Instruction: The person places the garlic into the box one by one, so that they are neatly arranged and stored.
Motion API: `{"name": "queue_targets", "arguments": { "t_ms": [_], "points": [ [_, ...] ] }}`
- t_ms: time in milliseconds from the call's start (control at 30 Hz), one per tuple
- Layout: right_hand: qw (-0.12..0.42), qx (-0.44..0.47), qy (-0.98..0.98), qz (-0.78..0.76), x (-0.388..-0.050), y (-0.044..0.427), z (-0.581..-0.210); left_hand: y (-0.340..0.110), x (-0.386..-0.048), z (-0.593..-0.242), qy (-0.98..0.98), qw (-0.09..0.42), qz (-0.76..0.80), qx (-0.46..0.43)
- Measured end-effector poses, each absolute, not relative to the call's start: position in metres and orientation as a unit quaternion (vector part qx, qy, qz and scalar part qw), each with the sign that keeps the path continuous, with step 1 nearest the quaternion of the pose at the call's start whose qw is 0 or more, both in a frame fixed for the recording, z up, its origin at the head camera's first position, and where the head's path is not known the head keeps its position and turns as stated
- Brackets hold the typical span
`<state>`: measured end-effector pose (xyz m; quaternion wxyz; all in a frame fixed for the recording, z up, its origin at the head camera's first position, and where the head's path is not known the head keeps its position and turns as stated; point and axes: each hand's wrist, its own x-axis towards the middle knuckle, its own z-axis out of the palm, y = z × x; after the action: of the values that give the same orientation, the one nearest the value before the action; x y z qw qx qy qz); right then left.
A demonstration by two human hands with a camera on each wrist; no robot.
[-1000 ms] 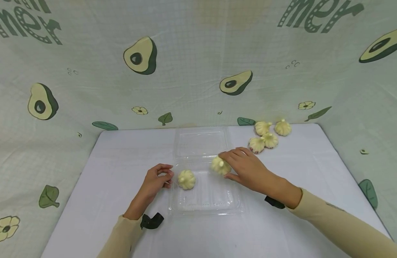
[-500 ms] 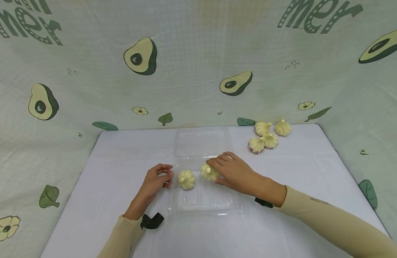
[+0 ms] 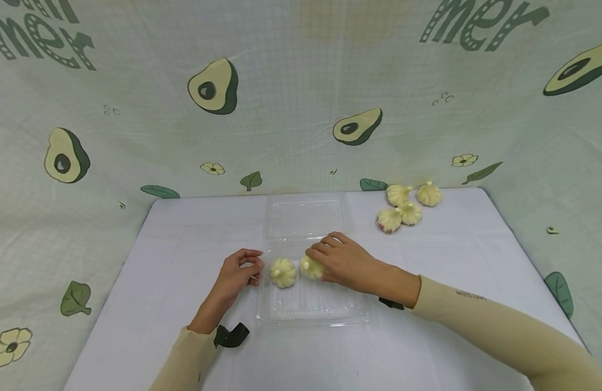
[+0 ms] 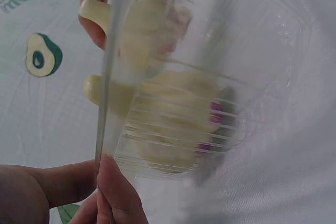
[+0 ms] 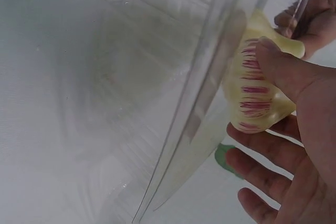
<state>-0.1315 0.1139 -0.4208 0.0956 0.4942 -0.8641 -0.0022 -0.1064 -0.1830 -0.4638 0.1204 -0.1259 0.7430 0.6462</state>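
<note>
A clear plastic clamshell container [image 3: 313, 310] lies opened out on the white table. My left hand [image 3: 238, 274] pinches its left rim between thumb and fingers, as the left wrist view shows. One cream garlic bulb [image 3: 283, 272] sits inside the tray at the left, stem up. Close to its right, my right hand [image 3: 347, 263] holds a second garlic bulb [image 3: 311, 267] between thumb and fingers, inside the tray's outline. Purple streaks mark that held bulb in the right wrist view. Through the clear wall, the left wrist view shows both bulbs; whether they touch I cannot tell.
Several garlic bulbs [image 3: 407, 213] stand grouped at the table's back right. The container's flat lid [image 3: 306, 215] reaches toward the back edge. A cloth printed with avocados [image 3: 213, 87] hangs behind and at the sides of the table [image 3: 183, 239].
My right hand has moved left and slightly down with its garlic bulb, bringing it close to the one in the tray. The left hand has stayed at the rim.
</note>
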Motion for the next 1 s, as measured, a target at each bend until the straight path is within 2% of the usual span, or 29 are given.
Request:
{"name": "queue_targets", "arguments": {
  "t_ms": [533,1000],
  "points": [
    [0.078,0.514,-0.854,-0.030,-0.132,0.104,-0.428,-0.182,-0.108,-0.463,0.747,0.119,0.643,-0.115],
    [0.118,0.520,-0.844,-0.057,-0.131,0.102,-0.440,-0.183,-0.107,-0.464,0.746,0.122,0.641,-0.130]
  ]
}}
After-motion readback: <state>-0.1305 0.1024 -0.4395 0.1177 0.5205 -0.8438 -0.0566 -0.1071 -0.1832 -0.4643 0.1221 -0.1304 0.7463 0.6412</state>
